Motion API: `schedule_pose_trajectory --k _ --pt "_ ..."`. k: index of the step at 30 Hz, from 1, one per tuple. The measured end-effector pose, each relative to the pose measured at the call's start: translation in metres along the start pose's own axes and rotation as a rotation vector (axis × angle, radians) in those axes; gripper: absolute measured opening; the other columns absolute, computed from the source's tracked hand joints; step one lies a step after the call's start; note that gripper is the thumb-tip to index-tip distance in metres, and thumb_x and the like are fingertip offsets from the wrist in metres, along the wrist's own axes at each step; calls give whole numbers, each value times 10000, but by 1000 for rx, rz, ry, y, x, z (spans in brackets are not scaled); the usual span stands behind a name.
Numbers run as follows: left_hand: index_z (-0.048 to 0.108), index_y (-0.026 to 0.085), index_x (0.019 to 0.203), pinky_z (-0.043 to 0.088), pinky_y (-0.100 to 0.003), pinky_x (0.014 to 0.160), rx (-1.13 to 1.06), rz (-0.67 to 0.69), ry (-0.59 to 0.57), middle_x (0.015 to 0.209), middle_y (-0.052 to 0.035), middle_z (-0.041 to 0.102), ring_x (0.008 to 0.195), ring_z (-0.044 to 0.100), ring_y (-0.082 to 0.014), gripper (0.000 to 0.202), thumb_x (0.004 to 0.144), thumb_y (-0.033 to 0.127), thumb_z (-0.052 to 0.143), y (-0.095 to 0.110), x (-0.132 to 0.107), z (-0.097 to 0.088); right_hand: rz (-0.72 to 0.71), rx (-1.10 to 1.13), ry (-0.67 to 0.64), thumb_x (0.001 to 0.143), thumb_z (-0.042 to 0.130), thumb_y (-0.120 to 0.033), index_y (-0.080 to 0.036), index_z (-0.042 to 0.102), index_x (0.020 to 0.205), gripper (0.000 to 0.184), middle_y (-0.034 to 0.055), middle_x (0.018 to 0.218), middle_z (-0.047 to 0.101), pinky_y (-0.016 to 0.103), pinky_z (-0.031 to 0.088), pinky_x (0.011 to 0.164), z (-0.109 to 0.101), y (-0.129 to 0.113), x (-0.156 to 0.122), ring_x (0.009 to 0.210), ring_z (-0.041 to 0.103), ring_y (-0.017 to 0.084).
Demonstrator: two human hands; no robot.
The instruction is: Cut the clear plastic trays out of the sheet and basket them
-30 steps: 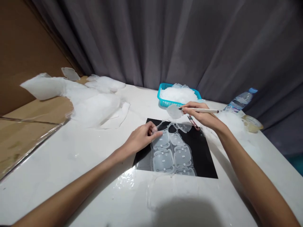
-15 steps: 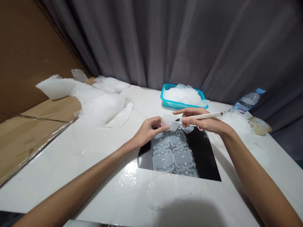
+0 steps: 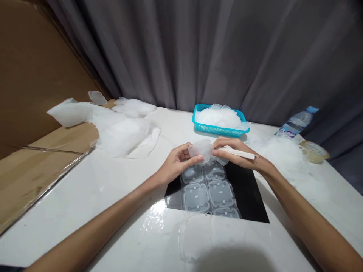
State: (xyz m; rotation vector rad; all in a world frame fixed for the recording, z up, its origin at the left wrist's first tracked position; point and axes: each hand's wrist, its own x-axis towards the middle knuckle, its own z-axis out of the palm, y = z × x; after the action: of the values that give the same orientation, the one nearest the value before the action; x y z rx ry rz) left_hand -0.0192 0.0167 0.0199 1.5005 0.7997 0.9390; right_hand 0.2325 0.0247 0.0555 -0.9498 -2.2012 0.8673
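Note:
My left hand (image 3: 179,160) pinches a thin, translucent white petal-like piece (image 3: 204,148) between thumb and fingers. At the piece's right edge, my right hand (image 3: 234,153) is closed, its thumb and fingertips touching that edge. A slim pale-handled paintbrush (image 3: 238,152) is tucked in the right hand, its handle end towards the wrist and its tip hidden by the fingers. Beneath both hands lies a clear plastic tray (image 3: 196,197) with rounded-square compartments, partly over a black sheet (image 3: 252,200). More translucent material shows just below the held piece.
A turquoise basket (image 3: 221,131) of white translucent pieces stands behind my hands. White sheets (image 3: 121,132) lie left, partly on cardboard (image 3: 62,139). To the right are more white material (image 3: 283,155), a plastic bottle (image 3: 297,122) and a round yellowish container (image 3: 314,152). A grey curtain hangs behind.
The brush tip, which showed against the piece, has swung out of sight behind my right fingers. Those fingers have closed in on the piece's right edge. The view has shifted slightly.

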Motion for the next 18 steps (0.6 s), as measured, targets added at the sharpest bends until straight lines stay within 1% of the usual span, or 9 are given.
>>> schedule_pose_trajectory --k 2,6,8,10,14,18 --pt "661 157 905 542 -291 799 -11 6 3 866 -20 694 810 663 -152 268 871 375 813 3 -2 1 -12 21 12 988 660 -460 -216 731 897 270 35 986 717 327 521 881 1 -3 -1 945 664 208" --pt "670 164 949 560 -298 813 -71 6 -3 909 -33 711 826 676 -160 276 855 369 829 3 -5 2 -14 55 -1 993 663 -425 -214 716 877 246 35 982 708 336 519 896 1 -7 -3 953 662 208" --pt "659 182 1020 561 -286 776 -96 0 -4 917 -27 712 811 674 -160 341 821 375 857 1 -7 3 -32 78 -15 994 667 -409 -213 713 874 235 33 980 705 334 515 902 3 -10 -3 948 664 203" --pt "669 185 1043 545 -264 729 -62 3 3 905 -24 701 790 657 -157 385 796 396 874 0 -8 3 -48 93 -20 996 669 -395 -213 715 875 223 29 976 701 327 512 895 6 -13 -2 932 665 194" --pt "728 149 907 498 -248 668 82 9 12 832 -28 658 742 604 -151 332 821 449 840 1 -10 2 -35 82 -21 1003 659 -410 -215 722 893 233 32 968 705 319 520 867 10 -17 -1 909 666 192" --pt "710 146 835 475 -248 637 98 -2 31 775 -11 625 700 575 -140 332 802 447 844 7 -10 2 -29 71 -35 1021 627 -427 -211 724 919 257 40 1001 714 320 519 884 9 -15 0 946 672 200"
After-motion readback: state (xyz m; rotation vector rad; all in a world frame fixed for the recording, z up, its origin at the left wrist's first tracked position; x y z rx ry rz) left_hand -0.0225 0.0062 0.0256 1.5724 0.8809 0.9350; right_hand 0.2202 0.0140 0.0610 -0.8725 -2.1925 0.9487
